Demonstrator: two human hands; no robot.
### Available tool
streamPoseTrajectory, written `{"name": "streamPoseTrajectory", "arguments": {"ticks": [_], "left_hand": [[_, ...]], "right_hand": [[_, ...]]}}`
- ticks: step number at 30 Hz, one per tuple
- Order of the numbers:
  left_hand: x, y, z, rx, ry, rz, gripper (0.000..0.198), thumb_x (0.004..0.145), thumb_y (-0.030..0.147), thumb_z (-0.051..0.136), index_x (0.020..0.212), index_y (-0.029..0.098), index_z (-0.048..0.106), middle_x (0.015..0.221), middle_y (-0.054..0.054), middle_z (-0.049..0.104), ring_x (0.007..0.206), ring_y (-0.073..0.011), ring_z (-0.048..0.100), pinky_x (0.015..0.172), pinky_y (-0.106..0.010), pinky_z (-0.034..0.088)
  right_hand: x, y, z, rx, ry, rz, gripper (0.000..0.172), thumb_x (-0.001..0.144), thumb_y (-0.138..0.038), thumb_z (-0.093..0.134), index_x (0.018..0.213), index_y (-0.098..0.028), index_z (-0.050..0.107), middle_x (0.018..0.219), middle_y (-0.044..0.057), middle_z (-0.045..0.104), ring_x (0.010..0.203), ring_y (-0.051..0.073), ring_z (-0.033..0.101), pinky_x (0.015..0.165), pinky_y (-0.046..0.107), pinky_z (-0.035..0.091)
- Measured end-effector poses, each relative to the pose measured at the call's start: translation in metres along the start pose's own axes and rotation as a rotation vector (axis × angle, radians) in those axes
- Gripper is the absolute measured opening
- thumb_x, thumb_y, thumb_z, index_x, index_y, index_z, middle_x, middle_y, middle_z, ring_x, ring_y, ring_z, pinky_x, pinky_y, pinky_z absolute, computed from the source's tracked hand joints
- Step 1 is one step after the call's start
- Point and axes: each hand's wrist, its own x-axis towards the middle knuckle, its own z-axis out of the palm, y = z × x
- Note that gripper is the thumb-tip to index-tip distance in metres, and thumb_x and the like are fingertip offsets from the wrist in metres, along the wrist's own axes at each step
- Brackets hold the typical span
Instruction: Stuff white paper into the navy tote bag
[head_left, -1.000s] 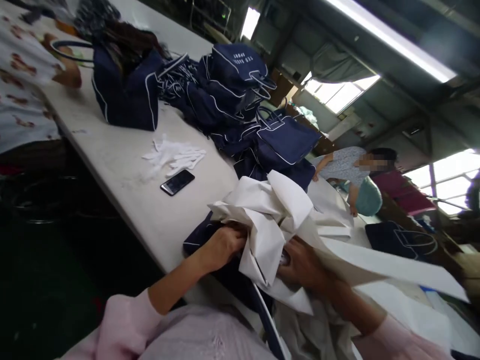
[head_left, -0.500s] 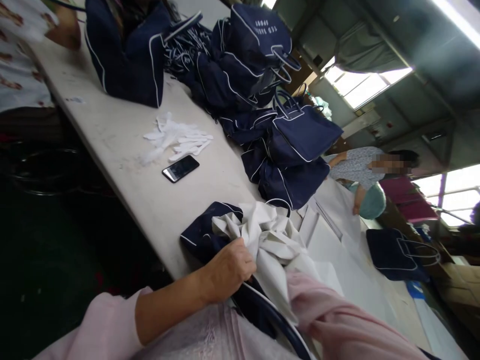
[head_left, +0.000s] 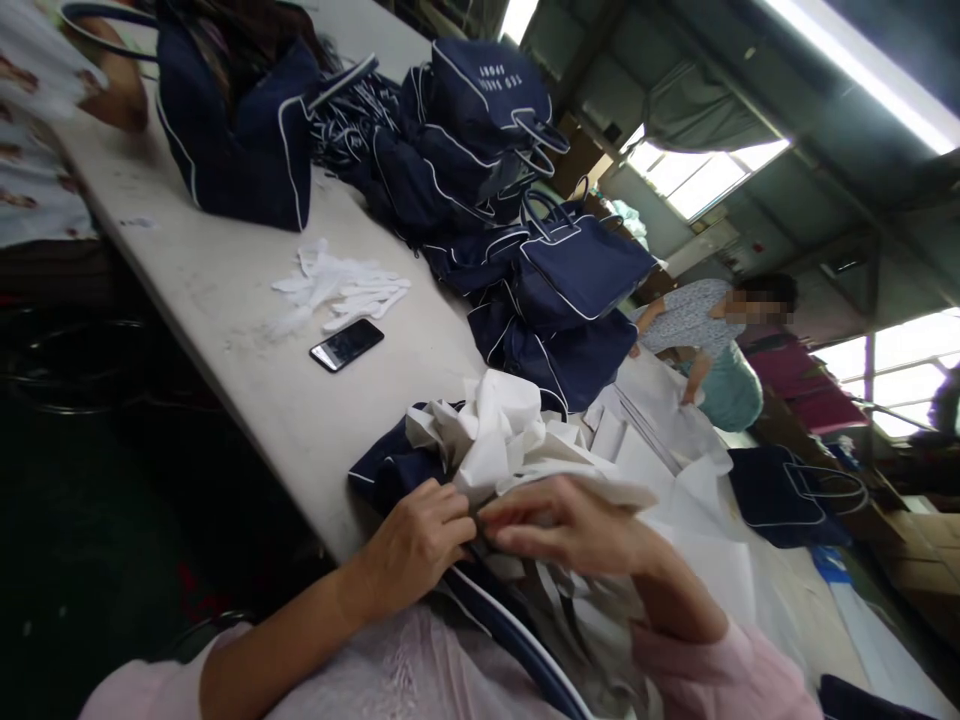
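Left hand [head_left: 416, 540] grips navy bag [head_left: 390, 465]; right hand [head_left: 570, 525] presses white paper [head_left: 502, 440] (crumpled, no clear axis).

Phone [head_left: 346, 345] on table [head_left: 225, 300], gloves [head_left: 337, 290] just behind; bags [head_left: 480, 190] beyond.

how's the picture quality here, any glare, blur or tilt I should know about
Head view: strongly tilted and squeezed; the windows and the ceiling strip light blow out to white; the floor at left is nearly black; the left hand, right hand and white paper are evenly lit, slightly soft.
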Motion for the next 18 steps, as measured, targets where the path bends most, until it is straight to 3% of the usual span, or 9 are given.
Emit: {"name": "streamPoseTrajectory", "arguments": {"ticks": [2,4,5,7,9,11,14,16,18], "left_hand": [[-0.001,0.006,0.0,0.011,-0.018,0.001,0.018,0.085,0.006,0.066,0.076,0.017,0.054,0.08,0.001,0.054,0.08,-0.018,0.048,0.073,-0.035,0.032],[-0.002,0.01,-0.003,-0.004,-0.034,0.0,0.016,0.085,0.006,0.067,0.078,0.016,0.055,0.082,0.0,0.055,0.081,-0.0183,0.048,0.075,-0.035,0.033],[-0.003,0.011,-0.005,-0.028,-0.044,-0.005,0.013,0.085,0.01,0.068,0.081,0.016,0.057,0.084,0.0,0.056,0.082,-0.0185,0.049,0.077,-0.035,0.033],[-0.008,0.012,-0.012,-0.1,-0.071,-0.04,0.012,0.087,0.024,0.071,0.088,0.017,0.061,0.087,0.0,0.06,0.084,-0.0188,0.052,0.079,-0.035,0.035],[-0.015,0.009,-0.018,-0.145,-0.078,-0.165,0.02,0.094,0.034,0.062,0.082,0.019,0.062,0.081,0.001,0.062,0.077,-0.0176,0.055,0.076,-0.035,0.036],[-0.022,0.006,-0.021,-0.086,0.003,-0.373,0.029,0.098,0.033,0.052,0.073,0.019,0.056,0.07,0.002,0.058,0.067,-0.0167,0.054,0.069,-0.034,0.035],[-0.025,0.0,-0.019,0.046,0.179,-0.574,0.019,0.081,0.025,0.07,0.085,0.02,0.052,0.083,-0.001,0.057,0.08,-0.0214,0.056,0.071,-0.035,0.04],[-0.024,-0.003,-0.014,-0.013,0.173,-0.548,0.044,0.068,0.021,0.079,0.101,0.02,0.05,0.102,-0.004,0.056,0.099,-0.0256,0.054,0.084,-0.037,0.045],[-0.022,-0.005,-0.006,-0.116,0.119,-0.524,0.055,0.065,0.022,0.081,0.109,0.022,0.048,0.111,-0.006,0.053,0.107,-0.0266,0.051,0.092,-0.04,0.046]], "right_hand": [[0.019,0.003,-0.026,-0.146,0.276,-0.02,0.035,0.09,-0.047,0.064,0.107,-0.018,0.074,0.101,0.007,0.073,0.09,0.02,0.067,0.079,0.031,0.055],[0.051,0.019,-0.051,-0.398,0.531,-0.013,0.056,0.077,-0.049,0.077,0.123,-0.018,0.068,0.129,0.013,0.063,0.119,0.028,0.057,0.101,0.041,0.047],[0.068,0.031,-0.06,-0.497,0.533,0.013,0.076,0.069,-0.049,0.083,0.134,-0.018,0.06,0.142,0.015,0.052,0.131,0.032,0.047,0.109,0.045,0.04],[0.097,0.053,-0.064,-0.496,0.226,0.114,0.105,0.064,-0.05,0.085,0.151,-0.016,0.038,0.15,0.018,0.042,0.137,0.033,0.04,0.114,0.046,0.035],[0.107,0.065,-0.047,-0.413,-0.141,0.137,0.11,0.064,-0.051,0.084,0.155,-0.02,0.03,0.144,0.016,0.046,0.13,0.031,0.047,0.11,0.043,0.039],[0.094,0.065,-0.014,-0.429,-0.304,0.078,0.109,0.059,-0.052,0.087,0.152,-0.028,0.036,0.138,0.013,0.047,0.126,0.032,0.05,0.107,0.044,0.041],[0.045,0.052,0.043,-0.59,-0.131,0.107,0.104,0.051,-0.047,0.092,0.144,-0.034,0.047,0.149,0.017,0.033,0.137,0.041,0.035,0.105,0.052,0.04],[0.011,0.048,0.075,-0.675,0.066,0.189,0.098,0.053,-0.039,0.092,0.141,-0.034,0.049,0.159,0.017,0.016,0.144,0.045,0.021,0.108,0.057,0.035],[-0.013,0.053,0.097,-0.696,0.189,0.232,0.09,0.059,-0.031,0.088,0.141,-0.033,0.049,0.163,0.013,0.012,0.142,0.041,0.025,0.11,0.056,0.033]]}}
